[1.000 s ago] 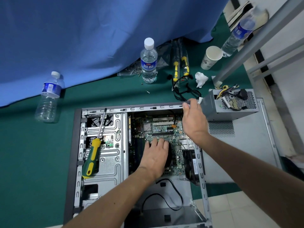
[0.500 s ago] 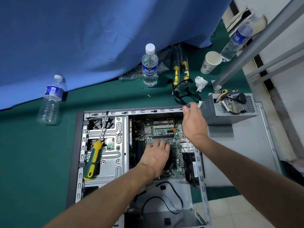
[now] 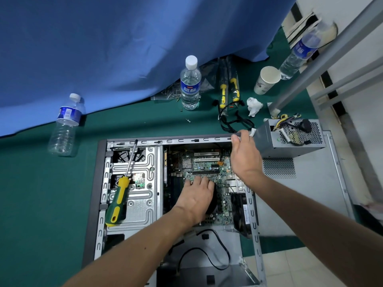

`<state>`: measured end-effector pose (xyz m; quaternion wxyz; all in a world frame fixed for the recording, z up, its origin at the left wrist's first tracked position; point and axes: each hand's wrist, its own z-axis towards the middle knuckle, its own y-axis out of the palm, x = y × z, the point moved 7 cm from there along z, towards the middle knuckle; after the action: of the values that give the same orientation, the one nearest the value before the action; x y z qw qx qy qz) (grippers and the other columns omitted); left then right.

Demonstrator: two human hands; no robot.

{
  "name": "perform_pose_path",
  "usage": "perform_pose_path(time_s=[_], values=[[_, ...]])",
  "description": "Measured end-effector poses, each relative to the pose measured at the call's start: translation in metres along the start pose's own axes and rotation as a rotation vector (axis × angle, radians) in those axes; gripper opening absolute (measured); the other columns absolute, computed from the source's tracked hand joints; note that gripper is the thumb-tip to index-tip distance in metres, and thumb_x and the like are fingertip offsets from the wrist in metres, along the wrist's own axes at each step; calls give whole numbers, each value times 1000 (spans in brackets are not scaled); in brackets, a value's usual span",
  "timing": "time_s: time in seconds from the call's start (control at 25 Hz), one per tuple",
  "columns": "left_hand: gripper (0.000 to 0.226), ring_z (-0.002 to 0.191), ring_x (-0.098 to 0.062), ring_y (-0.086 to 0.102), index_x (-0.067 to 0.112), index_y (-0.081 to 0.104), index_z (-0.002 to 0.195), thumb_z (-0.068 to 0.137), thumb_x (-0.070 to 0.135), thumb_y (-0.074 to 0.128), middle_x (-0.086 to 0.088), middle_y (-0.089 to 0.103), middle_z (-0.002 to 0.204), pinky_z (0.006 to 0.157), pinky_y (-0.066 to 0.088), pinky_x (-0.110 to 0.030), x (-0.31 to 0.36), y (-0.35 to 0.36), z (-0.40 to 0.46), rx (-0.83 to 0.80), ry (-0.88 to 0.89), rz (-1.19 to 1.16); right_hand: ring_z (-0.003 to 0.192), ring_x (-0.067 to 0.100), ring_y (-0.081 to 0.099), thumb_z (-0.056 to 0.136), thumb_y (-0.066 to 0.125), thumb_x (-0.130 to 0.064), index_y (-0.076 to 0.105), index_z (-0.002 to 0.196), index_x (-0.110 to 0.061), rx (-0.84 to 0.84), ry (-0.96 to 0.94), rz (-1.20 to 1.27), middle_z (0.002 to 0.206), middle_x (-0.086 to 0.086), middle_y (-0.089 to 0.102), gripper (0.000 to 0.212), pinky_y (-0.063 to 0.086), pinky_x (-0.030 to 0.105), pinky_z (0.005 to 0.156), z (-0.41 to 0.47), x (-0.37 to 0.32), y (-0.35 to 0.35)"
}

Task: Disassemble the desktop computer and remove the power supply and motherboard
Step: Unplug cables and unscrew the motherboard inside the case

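On the green mat (image 3: 41, 204) lies the opened computer case (image 3: 253, 206) on its side, with the motherboard (image 3: 207, 162) seated in its middle bay. The left hand (image 3: 195, 198) rests palm-down on the board's dark round cooler, fingers curled over its far edge at 12 o'clock; whether they truly clamp it cannot be told. The right hand (image 3: 245, 156) grasps the case's top rail at the 1 o'clock corner, thumb on the near side and fingers hooked over the rim. Compared with a second ago, both hands keep these same holds, and the board sits where it was; only the head camera has tipped, sliding the whole scene lower in view.

The power supply (image 3: 290, 139), already out, stands on the removed side panel (image 3: 306, 193) at 2 o'clock from the case, just beside the right hand's fingertips, with its wires bunched on top. A green-and-yellow screwdriver (image 3: 119, 200) lies on the drive cage at 9 o'clock from the left hand.
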<state>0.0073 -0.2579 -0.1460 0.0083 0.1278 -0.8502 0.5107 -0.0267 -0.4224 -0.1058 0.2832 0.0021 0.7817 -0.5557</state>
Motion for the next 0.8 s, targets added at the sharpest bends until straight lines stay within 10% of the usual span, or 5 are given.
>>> perform_pose_path(time_s=[0.24,0.8], values=[[100,133,-26,31,12,9,155,83,31,75,-6,34,145,117,21,-38,-11,12,-16,72,-67,-142,93,35,57,105,23,-41,40,128,-15,-5,4,2,121,12,53,39,41,39,72,0,1,0],[84,126,-33,36,8,27,146,82,38,73,-14,40,136,110,31,-44,-13,11,-16,31,14,-68,90,31,57,104,22,-43,40,128,-16,-21,10,13,122,10,52,40,43,40,73,0,1,0]])
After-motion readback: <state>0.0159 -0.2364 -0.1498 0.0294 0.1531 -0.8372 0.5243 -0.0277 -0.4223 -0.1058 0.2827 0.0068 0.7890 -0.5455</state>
